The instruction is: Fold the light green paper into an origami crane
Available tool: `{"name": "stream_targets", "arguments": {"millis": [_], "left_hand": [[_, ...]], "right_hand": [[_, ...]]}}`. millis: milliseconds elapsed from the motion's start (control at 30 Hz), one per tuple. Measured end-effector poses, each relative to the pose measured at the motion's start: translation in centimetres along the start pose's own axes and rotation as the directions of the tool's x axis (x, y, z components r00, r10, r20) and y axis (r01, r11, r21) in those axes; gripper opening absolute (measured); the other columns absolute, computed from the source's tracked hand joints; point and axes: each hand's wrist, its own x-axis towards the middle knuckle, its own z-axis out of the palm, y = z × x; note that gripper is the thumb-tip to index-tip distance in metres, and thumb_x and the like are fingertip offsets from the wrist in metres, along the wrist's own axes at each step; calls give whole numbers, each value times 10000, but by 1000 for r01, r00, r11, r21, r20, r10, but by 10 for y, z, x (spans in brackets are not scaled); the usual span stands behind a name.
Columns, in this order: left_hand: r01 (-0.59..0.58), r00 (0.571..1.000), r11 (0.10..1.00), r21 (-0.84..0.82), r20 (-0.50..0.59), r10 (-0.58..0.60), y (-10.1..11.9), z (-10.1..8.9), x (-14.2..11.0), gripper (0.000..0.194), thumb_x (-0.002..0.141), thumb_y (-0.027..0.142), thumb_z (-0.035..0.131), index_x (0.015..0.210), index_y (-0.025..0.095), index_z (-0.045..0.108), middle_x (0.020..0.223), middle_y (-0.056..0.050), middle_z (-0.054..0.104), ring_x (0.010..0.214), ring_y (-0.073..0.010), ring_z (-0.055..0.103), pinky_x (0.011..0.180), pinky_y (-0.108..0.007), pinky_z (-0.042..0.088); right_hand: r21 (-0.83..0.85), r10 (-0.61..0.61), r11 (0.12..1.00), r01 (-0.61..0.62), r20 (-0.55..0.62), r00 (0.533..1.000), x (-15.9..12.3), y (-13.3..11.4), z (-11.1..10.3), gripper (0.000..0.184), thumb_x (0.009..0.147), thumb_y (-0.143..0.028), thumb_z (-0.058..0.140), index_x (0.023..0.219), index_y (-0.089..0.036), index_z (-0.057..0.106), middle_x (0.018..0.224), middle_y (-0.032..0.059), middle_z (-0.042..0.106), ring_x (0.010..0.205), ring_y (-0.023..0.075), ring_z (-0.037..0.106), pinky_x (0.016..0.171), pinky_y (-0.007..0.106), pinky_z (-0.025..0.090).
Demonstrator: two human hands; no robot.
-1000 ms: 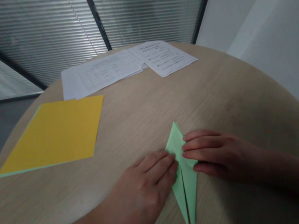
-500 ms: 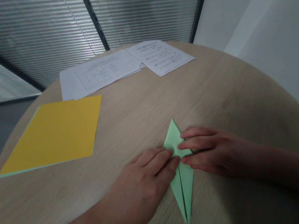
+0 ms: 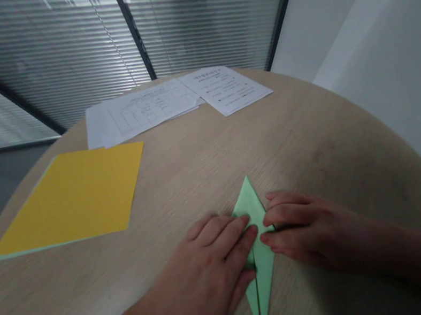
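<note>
In the head view, the green paper [image 3: 263,259], right of the yellow sheet [image 3: 67,199] and nearer the person, is already folded into a slim diamond, slit down its lower part. The left hand [image 3: 216,262] lies flat across it, gripping nothing; the right hand [image 3: 307,224] bunches fingertips narrowly at its edge, whether pinching cannot be told. How many folds remain does not show.

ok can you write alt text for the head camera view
A person's left hand and right hand touch a folded, pointed green paper on a wooden table. A yellow sheet lies to the left, with white printed pages farther back.
</note>
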Motion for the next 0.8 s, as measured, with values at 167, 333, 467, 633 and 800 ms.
{"name": "stream_targets", "arguments": {"millis": [167,333,467,633,800], "left_hand": [[-15,1000,999,31,9,15,0,-2,1,401,1059,386,451,1385,201,594,1403,-47,650,1136,-239,620,1017,-417,395],[-35,998,998,47,50,33,0,-4,4,404,1068,360,431,1416,211,572,1458,-13,611,1115,-228,608,1028,-414,340],[-51,997,997,65,69,47,-1,-6,6,407,1074,343,405,1427,220,566,1469,-4,601,1092,-232,605,1017,-424,324],[-56,997,996,66,61,52,-1,-6,7,405,1068,354,417,1431,250,565,1477,3,593,1096,-228,606,1018,-426,323],[-48,998,997,56,53,45,-2,-3,4,401,1065,369,432,1429,268,565,1472,15,599,1138,-227,604,1047,-432,306]], "right_hand": [[15,-3,1000,3,12,1000,-2,1,-4,216,1008,-151,513,897,-178,696,910,42,674,891,133,638,993,326,527],[79,42,996,-39,-34,999,-6,1,-4,158,994,-157,549,915,-152,685,930,49,689,907,137,649,941,298,548],[84,101,992,-96,-54,993,-8,4,-2,83,967,-183,612,942,-164,688,922,26,700,878,139,643,866,299,545],[7,92,996,-91,-57,994,-4,7,-5,88,966,-206,631,940,-178,711,912,11,714,837,145,619,808,305,516],[-54,87,995,-88,-21,996,-2,5,-10,127,983,-213,609,929,-192,722,957,1,727,898,157,622,841,322,488]]}}
